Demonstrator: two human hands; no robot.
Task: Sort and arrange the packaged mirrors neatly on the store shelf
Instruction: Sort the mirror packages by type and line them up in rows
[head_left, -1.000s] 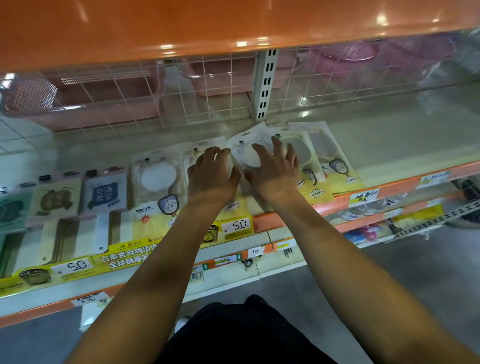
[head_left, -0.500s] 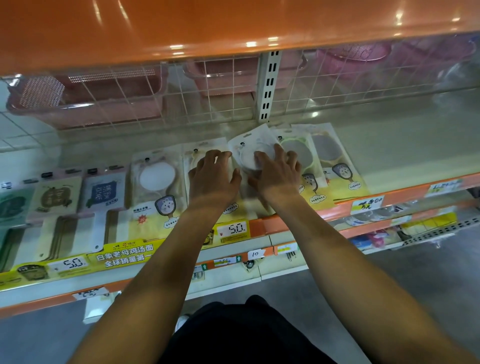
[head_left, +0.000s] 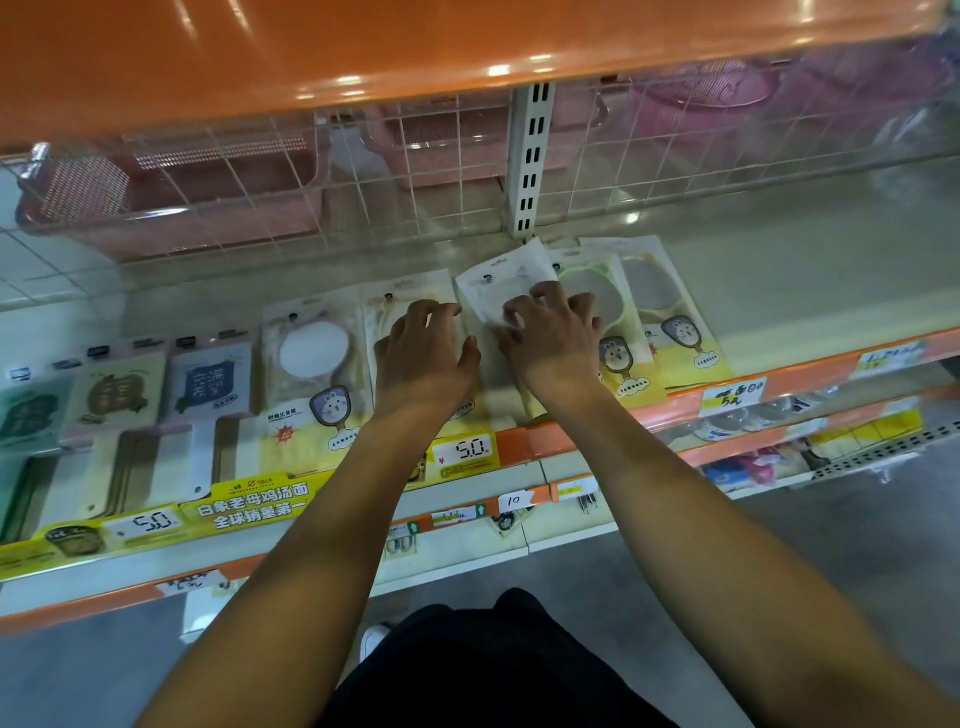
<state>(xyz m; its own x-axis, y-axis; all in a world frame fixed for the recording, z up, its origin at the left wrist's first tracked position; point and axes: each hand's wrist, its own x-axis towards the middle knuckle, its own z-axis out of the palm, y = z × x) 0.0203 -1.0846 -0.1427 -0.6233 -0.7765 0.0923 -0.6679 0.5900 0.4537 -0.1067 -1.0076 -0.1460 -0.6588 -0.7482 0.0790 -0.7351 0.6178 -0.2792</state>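
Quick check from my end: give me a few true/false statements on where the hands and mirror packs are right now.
1. Both hands rest on mirror packs on the shelf. True.
2. The right hand is on the tilted white pack. True.
3. The left hand holds a pack lifted off the shelf. False: it lies on a flat pack, fingers curled.
4. The green-rimmed mirror pack lies left of the left hand. False: it lies right of the right hand.
5. The price tag below the left wrist reads 5.0. True.
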